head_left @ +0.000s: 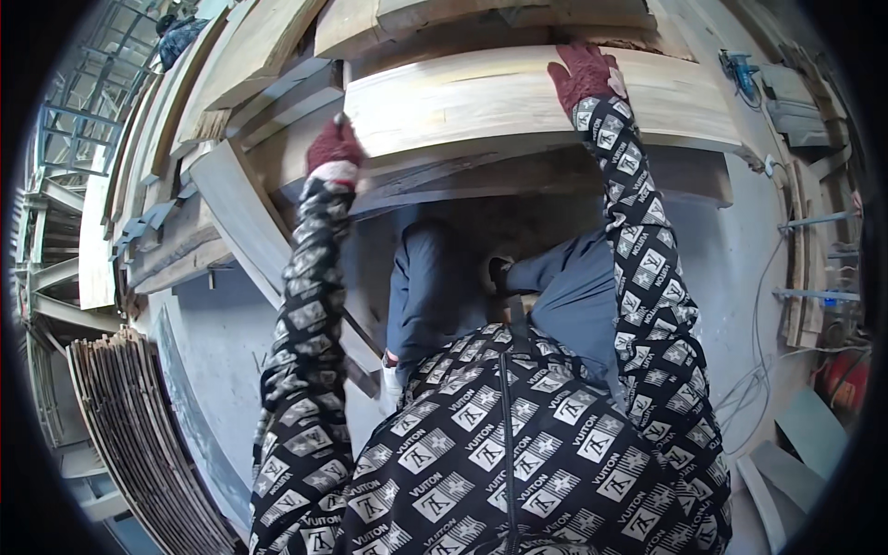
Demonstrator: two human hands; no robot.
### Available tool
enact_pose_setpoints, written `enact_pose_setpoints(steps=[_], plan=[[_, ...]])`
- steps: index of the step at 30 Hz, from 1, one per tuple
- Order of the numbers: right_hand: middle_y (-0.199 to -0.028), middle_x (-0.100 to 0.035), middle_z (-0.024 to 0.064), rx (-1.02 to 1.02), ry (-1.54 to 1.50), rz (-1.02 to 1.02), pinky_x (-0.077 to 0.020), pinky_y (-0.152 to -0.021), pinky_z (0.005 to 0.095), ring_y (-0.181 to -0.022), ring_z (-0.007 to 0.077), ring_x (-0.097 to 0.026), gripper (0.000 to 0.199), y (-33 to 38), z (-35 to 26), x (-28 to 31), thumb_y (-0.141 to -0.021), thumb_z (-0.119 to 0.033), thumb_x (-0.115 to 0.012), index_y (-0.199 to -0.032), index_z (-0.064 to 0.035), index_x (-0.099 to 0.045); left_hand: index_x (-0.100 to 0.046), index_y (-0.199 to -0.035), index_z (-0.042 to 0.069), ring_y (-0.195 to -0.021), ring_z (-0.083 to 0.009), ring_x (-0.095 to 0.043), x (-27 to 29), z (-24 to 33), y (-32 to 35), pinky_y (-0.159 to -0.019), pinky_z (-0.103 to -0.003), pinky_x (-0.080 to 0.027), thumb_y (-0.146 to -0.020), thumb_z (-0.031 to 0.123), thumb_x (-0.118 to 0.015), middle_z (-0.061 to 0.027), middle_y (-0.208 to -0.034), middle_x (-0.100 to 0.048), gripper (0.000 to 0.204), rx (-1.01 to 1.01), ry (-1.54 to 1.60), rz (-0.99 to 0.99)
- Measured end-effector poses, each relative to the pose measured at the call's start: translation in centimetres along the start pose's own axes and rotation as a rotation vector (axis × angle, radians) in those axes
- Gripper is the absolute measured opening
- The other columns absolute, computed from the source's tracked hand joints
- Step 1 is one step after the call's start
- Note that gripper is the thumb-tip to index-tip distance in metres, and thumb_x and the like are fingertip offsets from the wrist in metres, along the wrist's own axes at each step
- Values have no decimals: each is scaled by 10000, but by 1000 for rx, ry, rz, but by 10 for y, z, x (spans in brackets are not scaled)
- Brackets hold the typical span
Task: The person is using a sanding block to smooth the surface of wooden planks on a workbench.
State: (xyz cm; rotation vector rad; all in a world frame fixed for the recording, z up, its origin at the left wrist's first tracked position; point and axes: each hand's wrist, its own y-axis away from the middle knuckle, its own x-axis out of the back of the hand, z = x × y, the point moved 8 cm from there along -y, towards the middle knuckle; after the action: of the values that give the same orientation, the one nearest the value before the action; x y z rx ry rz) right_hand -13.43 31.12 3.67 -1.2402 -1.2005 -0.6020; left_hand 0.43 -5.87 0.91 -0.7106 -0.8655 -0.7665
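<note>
A wide, pale wooden board (462, 100) lies across in front of me. My right hand (586, 76), in a dark red knitted glove, rests on its top towards the right, fingers spread and holding nothing. My left hand (334, 154), gloved alike, is closed at the board's left end. A small dark tip pokes out above its fingers, but the rest of what it grips is hidden and slightly blurred. Under the board's near edge runs a darker timber (481, 178).
Rough planks (245, 55) are piled at the far left, with a slanting plank (242, 222) nearer. A stack of thin strips (143, 435) stands lower left. To the right are a blue tool (740, 74), loose cable (754, 388) and a red round object (844, 379).
</note>
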Motion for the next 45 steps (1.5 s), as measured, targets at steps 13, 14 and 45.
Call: enact_pose_setpoints(steps=[13, 14, 45], plan=[[-1267, -565, 110, 20, 22, 95, -361, -1006, 450, -1234, 288, -473, 421, -10, 8, -20, -877, -370, -557, -1217, -122, -577, -556, -1108, 134, -951, -353, -614, -58, 236, 92, -814, -434, -500, -792, 95, -575, -144, -982, -637, 318, -707, 179, 41], [-1288, -553, 95, 10, 45, 93, -358, -1006, 438, -1248, 276, -462, 424, -6, 9, -19, -895, -379, -531, -1229, -119, -566, -567, -1134, 135, -1002, -365, -600, -58, 220, 82, -844, -444, -496, -783, 76, -599, -153, -1051, -631, 357, -692, 311, -19], [-990, -671, 150, -222, -236, -47, -485, -853, 413, -938, 334, -632, 319, 2, 28, -4, -865, -362, -608, -1001, -84, -687, -654, -848, 94, -788, -295, -635, -26, 124, 4, -700, -363, -496, -778, 89, -595, -138, -797, -642, 92, -471, -49, 65]])
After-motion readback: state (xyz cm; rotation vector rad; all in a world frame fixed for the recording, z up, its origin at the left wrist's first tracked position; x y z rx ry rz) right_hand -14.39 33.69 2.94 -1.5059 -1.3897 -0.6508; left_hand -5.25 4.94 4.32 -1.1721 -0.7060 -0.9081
